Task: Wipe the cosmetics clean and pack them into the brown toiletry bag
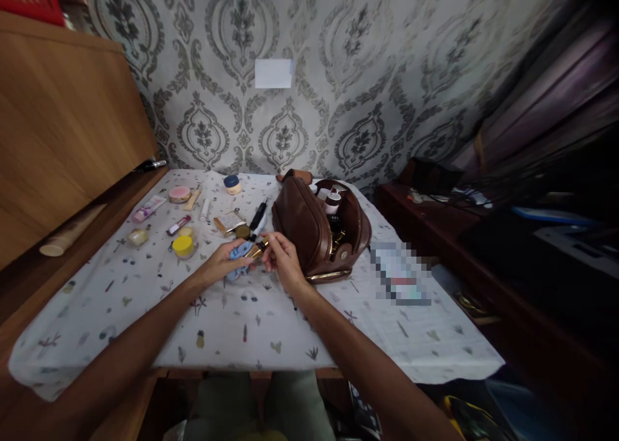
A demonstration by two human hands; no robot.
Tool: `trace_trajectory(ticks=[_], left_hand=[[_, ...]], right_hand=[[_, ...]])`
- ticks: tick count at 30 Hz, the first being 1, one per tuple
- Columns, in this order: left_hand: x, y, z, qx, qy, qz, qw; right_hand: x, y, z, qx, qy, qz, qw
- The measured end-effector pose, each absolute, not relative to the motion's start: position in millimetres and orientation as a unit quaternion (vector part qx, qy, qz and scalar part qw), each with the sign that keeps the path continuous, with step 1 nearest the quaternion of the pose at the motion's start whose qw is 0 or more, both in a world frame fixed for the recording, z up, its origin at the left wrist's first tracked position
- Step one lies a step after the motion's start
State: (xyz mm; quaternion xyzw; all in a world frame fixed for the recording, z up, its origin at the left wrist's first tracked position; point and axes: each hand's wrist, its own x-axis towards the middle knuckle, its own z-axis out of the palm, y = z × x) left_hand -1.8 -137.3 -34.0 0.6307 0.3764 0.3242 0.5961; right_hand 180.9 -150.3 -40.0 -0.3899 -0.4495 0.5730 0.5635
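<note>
Both hands have fingers gripping a gold item, open tablecloth toward the near edge

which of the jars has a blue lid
The back jar, behind the gold case: its lid is dark blue, while the front jar, nearer the left hand, has a yellow lid.

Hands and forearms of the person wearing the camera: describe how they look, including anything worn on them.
The left hand and right hand are bare, with no gloves. The left forearm and right forearm taper towards the wrists; no sleeve, watch or marking shows. Details of the nails are too small to tell.
</note>
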Motion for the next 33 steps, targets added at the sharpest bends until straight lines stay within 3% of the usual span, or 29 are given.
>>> trace_trajectory(ticks=[23, 33], left_hand=[[-3.3, -134.9, -36.5, 0.627, 0.363, 0.332, 0.605], [-2.6, -132.3, -39.5, 0.687, 0.328, 0.364, 0.536]], right_hand=[[179.9, -146.9, -41.7, -0.384, -0.461, 0.563, 0.569], [175.7, -146.8, -48.6, -0.402, -0.477, 0.531, 0.573]])
